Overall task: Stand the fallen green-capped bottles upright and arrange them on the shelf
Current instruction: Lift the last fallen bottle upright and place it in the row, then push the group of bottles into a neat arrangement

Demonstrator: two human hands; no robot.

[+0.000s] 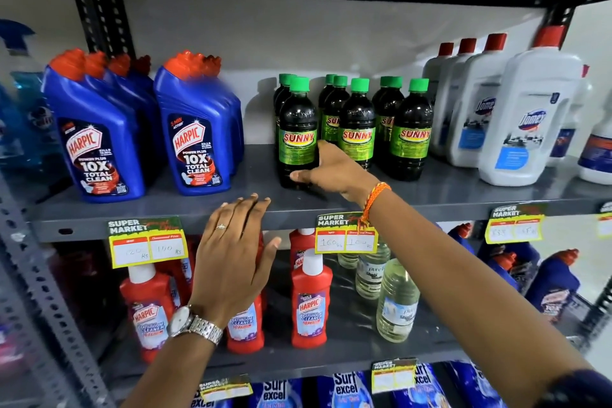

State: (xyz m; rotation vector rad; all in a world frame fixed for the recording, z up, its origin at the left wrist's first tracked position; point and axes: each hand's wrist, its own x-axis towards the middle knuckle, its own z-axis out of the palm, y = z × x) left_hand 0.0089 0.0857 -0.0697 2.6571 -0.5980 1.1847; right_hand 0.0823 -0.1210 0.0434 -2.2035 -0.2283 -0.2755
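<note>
Several dark bottles with green caps and green "SUNNY" labels stand upright in three short rows on the grey shelf [185, 209]. The front left bottle [297, 129] is gripped low on its right side by my right hand [334, 172], thumb across its base. The front middle bottle [357, 122] and the front right bottle [410, 129] stand free beside it. My left hand [231, 252] hovers flat with fingers together at the shelf's front edge, holding nothing. No green-capped bottle lies on its side in view.
Blue Harpic bottles [195, 142] stand left of the green-capped group, white Domex bottles [526, 116] to the right. A gap of bare shelf lies between Harpic and Sunny bottles. Below are red Harpic bottles [309, 305], clear bottles [397, 301] and yellow price tags [346, 235].
</note>
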